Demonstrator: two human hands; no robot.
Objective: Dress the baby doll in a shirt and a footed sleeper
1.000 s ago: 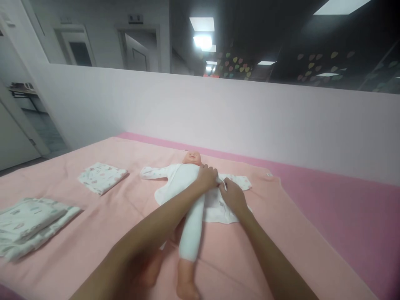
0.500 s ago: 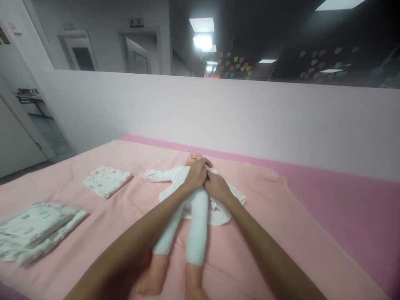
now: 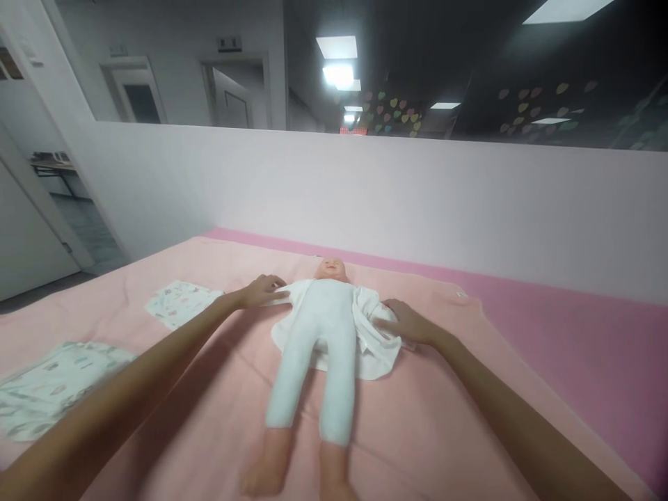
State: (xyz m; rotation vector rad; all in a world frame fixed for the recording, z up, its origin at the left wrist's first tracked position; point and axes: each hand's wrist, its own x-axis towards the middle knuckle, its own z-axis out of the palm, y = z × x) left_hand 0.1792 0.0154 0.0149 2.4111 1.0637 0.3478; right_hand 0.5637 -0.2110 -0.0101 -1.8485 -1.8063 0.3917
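A baby doll (image 3: 330,270) lies on its back in the middle of the bed, feet towards me. A white long-sleeved baby top (image 3: 383,362) is spread open under and beside it, over the white body and legs. My left hand (image 3: 262,291) is closed round the sleeved arm on the left, thumb below and fingers above. On the other side my right hand (image 3: 406,321) grips the bunched sleeve, with thumb and fingers on either side of the cloth. The sleeve ends are partly hidden by my hands.
Folded printed baby clothes (image 3: 57,379) lie at the left front, partly behind my left forearm. A smaller folded printed cloth (image 3: 180,303) is farther back. Pink blanket (image 3: 449,390) covers the bed, which meets a white wall (image 3: 417,202) below a dark window (image 3: 443,56).
Both hands have moved apart from the doll's chest, the left out to one sleeve, the right to the other. The doll's face and chest are now uncovered.
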